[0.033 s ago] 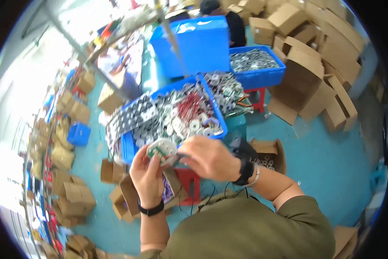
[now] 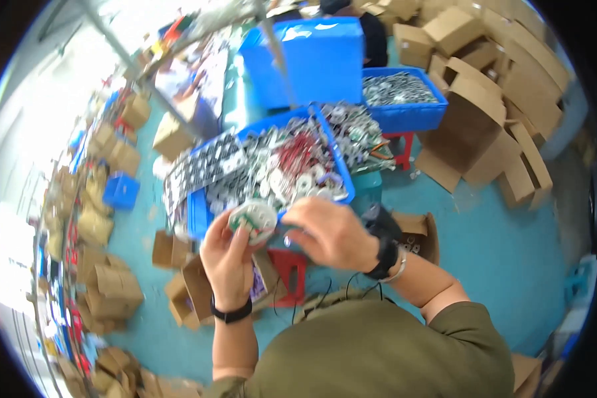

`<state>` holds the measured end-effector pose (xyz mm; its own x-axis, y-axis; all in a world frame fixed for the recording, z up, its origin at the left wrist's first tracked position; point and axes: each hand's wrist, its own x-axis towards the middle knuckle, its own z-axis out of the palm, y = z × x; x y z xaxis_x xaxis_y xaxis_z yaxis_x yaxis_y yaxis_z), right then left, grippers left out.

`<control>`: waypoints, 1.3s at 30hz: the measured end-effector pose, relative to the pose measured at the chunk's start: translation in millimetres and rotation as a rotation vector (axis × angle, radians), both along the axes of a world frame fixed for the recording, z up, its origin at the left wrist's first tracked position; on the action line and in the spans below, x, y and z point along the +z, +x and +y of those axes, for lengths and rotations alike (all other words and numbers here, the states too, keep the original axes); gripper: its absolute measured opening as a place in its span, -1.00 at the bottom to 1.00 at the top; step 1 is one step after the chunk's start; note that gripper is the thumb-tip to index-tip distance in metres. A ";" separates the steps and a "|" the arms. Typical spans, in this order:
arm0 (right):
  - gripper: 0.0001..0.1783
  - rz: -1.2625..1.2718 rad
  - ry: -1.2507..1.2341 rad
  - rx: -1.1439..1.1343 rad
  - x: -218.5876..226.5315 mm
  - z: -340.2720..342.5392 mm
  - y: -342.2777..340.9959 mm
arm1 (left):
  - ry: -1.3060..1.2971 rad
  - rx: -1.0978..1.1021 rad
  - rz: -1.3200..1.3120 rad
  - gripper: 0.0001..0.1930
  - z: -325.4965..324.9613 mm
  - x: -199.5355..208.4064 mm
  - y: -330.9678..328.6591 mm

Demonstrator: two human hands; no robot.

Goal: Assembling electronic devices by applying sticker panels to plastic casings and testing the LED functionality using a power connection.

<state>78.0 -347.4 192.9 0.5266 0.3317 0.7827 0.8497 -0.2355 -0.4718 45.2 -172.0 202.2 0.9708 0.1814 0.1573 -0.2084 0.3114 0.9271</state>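
Note:
My left hand [image 2: 226, 265] holds a round white plastic disc [image 2: 264, 219], pinched at its left edge between thumb and fingers. A small green circuit board [image 2: 244, 222] lies against the disc under my thumb. My right hand [image 2: 331, 232] is just right of the disc, apart from it, with its fingers curled. A small shiny spot shows by its thumb tip, too blurred to name. Beyond both hands stands a blue tub [image 2: 337, 156] heaped with white round parts [image 2: 278, 182] and a bunch of red wires [image 2: 297, 154].
A dotted black-and-white sheet [image 2: 209, 166] lies over the tub's left side. A heap of green and white parts [image 2: 358, 132] adjoins its right. Behind are a blue bin [image 2: 404, 118] of metallic pieces and a large blue box [image 2: 305, 63]. Cardboard boxes [image 2: 464, 126] crowd the right; a red stool [image 2: 288, 275] stands below.
My right hand has drawn away from the disc, leaving a gap. The disc has tilted and shifted slightly right and up in my left hand. The whole view has shifted a little.

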 end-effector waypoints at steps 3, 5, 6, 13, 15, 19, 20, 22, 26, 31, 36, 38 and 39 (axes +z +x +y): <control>-0.81 0.056 0.009 0.017 1.0 2.6 7.3 | -0.091 -0.040 -0.007 -0.67 13.8 -1.5 3.5; -0.81 0.122 0.004 0.029 -4.4 10.9 11.0 | -0.182 -0.056 0.002 -0.67 23.5 -4.2 5.0; -0.82 0.149 0.004 0.029 -5.8 17.5 11.9 | -0.191 -0.058 0.004 -0.67 30.3 -7.6 4.9; -0.86 0.339 -0.044 0.134 -20.0 63.3 20.5 | -0.232 -0.038 0.034 -0.67 75.9 -21.7 1.0; -0.87 0.345 -0.055 0.145 -24.0 75.4 26.0 | -0.267 -0.037 0.079 -0.67 90.8 -24.7 1.9; -0.90 0.380 -0.077 0.141 -36.3 96.4 42.1 | -0.297 -0.022 0.088 -0.68 122.6 -34.2 3.1; -0.91 0.394 -0.064 0.118 -43.6 98.5 49.6 | -0.291 -0.001 0.110 -0.69 130.1 -37.0 3.9; -0.91 0.429 -0.055 0.040 -57.9 101.2 66.6 | -0.273 0.049 0.128 -0.68 148.4 -49.2 4.5; -0.90 0.600 -0.020 -0.155 -95.2 89.5 103.4 | -0.326 0.136 0.227 -0.68 174.7 -75.0 2.9; -0.85 0.556 -0.196 -0.394 -134.0 73.0 171.7 | -0.298 0.258 0.354 -0.69 197.6 -93.9 12.8; -0.87 0.499 -0.503 -0.489 -163.0 80.6 253.7 | -0.274 0.301 0.395 -0.70 214.1 -117.6 26.9; -0.88 0.423 -0.629 -0.491 -175.3 98.0 284.8 | -0.279 0.322 0.416 -0.71 218.3 -129.4 33.6; -0.87 0.375 -0.675 -0.497 -180.9 108.1 297.9 | -0.281 0.332 0.425 -0.71 217.9 -133.0 38.8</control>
